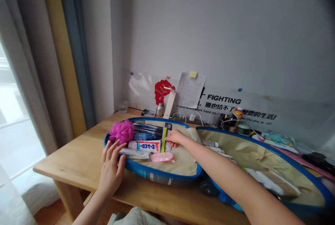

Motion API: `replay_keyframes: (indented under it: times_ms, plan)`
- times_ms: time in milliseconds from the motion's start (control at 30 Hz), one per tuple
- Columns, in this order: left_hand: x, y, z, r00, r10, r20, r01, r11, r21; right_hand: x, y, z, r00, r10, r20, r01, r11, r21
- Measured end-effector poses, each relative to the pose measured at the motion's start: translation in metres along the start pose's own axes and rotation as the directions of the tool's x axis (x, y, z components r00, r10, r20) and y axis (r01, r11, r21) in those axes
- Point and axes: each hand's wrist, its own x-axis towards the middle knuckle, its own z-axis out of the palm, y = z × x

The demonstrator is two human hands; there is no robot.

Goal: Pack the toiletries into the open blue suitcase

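Leftmost, a curtain (39, 78) hung well clear of the fingers, past the edge of the counter (78, 155). The left hand (111, 169) lay flat with its fingers spread wide, holding nothing, its tips on the near rim of the blue case (157, 174). Just beyond those fingertips sat a pink loofah (121, 131), soft and airy by the look of it. Just to their right were a white tube (134, 153) and a toothpaste box (144, 145), with dark packs (148, 127) behind.

The green stick (164, 139) lay right of the box, touching the left side of the right hand (176, 137). That hand's fingers were curled down beside the stick; whether they gripped it or something small beneath could not be told. The stick looked light, stiff and thin, probably best pinched by its long edges near the middle. The box pressed close on one side, leaving little room for a fingertip there. Nearer than the right fingers lay a pink pouch (161, 157), smooth and likely slippery.

Right of the forearm, the case's other half spread its tan lining (248, 148), crumpled and soft. Far beyond the fingers, a bottle (237, 115) stood among clutter at the wall.
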Motion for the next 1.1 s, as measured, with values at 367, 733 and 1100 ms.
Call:
replay_keyframes:
  times_ms: [367, 733, 1100]
  plan:
    - [0.001, 0.001, -0.001, 1.0, -0.026, 0.016, 0.026, 1.0, -0.012, -0.073, 0.042, -0.118, 0.977, -0.162, -0.139, 0.127, 0.965, -0.23]
    - [0.002, 0.0, -0.002, 1.0, -0.017, 0.019, 0.017, 1.0, -0.014, -0.148, 0.161, -0.11, 0.997, -0.051, -0.064, 0.008, 0.839, -0.544]
    - [0.003, 0.002, -0.002, 0.999, -0.029, 0.017, 0.029, 0.999, -0.022, -0.161, 0.169, -0.092, 0.986, -0.073, -0.151, -0.051, 0.727, -0.685]
